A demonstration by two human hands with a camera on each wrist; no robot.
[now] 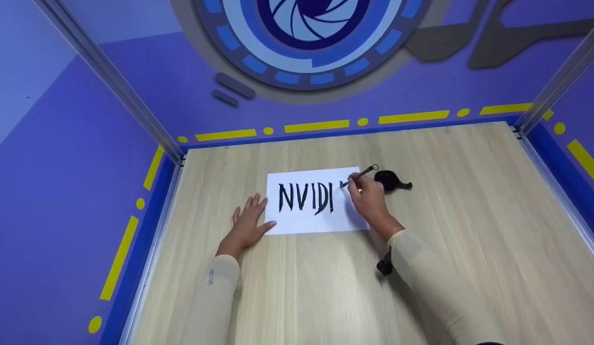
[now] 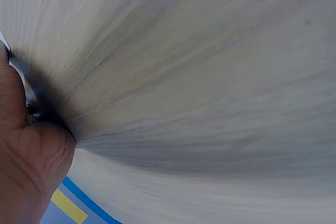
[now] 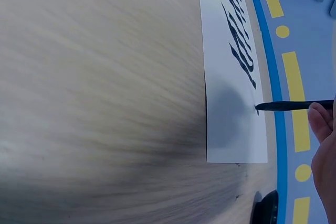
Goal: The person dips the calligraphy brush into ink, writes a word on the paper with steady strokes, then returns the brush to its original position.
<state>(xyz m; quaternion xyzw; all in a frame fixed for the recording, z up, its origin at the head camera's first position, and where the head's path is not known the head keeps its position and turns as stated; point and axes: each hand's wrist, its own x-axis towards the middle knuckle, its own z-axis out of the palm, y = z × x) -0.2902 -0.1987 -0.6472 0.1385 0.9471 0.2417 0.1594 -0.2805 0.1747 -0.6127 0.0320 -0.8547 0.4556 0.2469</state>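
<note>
A white sheet of paper lies on the wooden table, bearing large black brushed letters that read "NVIDI". My right hand pinches a dark writing brush with a small loop at its upper end. The brush tip touches the paper right of the last letter, at a short black mark. In the right wrist view the brush meets the sheet near its far edge. My left hand rests with spread fingers at the paper's left edge, thumb on its lower corner. The left wrist view shows only part of that hand.
A black dish with a short spout or handle stands just right of the paper, behind my right hand. A dark device sits under the right sleeve. Purple walls with yellow marks bound the wooden table.
</note>
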